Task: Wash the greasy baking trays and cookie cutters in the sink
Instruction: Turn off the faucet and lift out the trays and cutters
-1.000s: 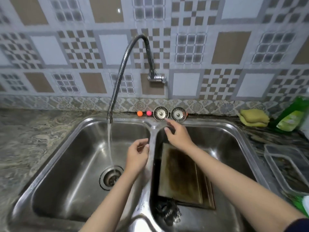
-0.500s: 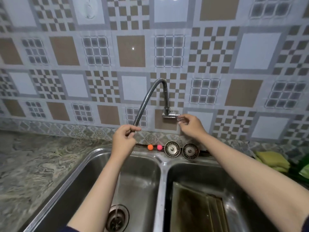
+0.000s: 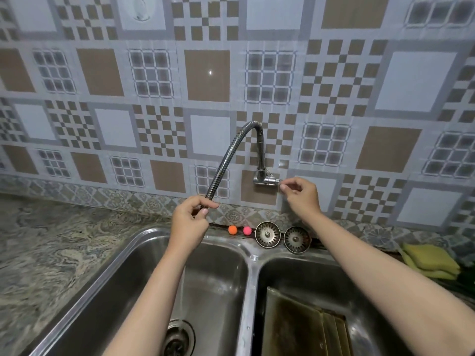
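Head view: faucet [image 3: 232,155], no legible writing

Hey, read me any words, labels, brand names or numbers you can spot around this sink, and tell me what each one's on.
No readable text in this view.
Wall tiles: squares and checks only, no lettering.
Tap body: bare chrome, no brand visible.
Two sink strainers on the ledge: no marking legible.
Baking trays in the right basin: stained, no stamp visible.
Yellow sponges: no label.
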The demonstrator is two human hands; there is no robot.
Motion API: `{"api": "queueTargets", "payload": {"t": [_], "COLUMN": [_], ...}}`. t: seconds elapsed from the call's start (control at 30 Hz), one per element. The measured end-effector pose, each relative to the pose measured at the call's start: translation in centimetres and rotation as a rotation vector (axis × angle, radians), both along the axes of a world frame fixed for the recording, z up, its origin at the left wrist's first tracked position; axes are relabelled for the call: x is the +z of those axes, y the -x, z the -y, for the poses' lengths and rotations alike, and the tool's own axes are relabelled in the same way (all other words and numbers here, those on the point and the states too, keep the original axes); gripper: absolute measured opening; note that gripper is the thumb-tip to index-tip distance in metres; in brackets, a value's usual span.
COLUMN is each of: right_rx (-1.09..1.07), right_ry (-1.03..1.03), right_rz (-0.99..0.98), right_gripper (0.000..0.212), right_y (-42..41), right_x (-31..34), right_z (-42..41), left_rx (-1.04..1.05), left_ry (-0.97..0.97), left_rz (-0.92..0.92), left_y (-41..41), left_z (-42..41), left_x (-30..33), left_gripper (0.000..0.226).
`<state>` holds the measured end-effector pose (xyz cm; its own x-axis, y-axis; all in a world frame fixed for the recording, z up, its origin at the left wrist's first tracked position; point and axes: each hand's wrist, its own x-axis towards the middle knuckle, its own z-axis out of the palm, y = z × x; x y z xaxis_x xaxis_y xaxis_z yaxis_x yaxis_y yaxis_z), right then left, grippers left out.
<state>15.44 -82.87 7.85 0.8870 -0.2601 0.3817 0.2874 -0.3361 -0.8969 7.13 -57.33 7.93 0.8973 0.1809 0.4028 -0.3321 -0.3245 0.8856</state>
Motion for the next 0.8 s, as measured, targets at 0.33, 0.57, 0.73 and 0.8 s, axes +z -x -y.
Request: {"api": "queueTargets", "payload": {"t": [0.33, 0.57, 0.73, 0.8], "right_rx": [-0.096, -0.127, -0.011, 0.074], "right_ry": [0.192, 0.173, 0.149, 0.145], "right_rz": [0.032, -0.092, -0.085, -0.115], "right_gripper": [0.014, 0.015, 0.029, 0.031], "right_y": [-3.8, -5.7, -0.6, 3.7], "right_x": [4.0, 5.0, 3.8, 2.6], "right_z": [0.4, 0.4, 0.2, 0.2], "left_rx": [0.023, 0.050, 0.222, 0.252], "left_ry": [0.024, 0.036, -0.267, -0.268], "left_rz": [0.010, 0.042, 0.124, 0.164], "left_y": [0.3, 0.8, 3.3, 5.5], "left_z": [0.2, 0.8, 2.2, 3.4], "left_x": [0.0, 0.2, -0.3, -1.4], "left_gripper": [0.043, 0.043, 0.022, 0.020]}}
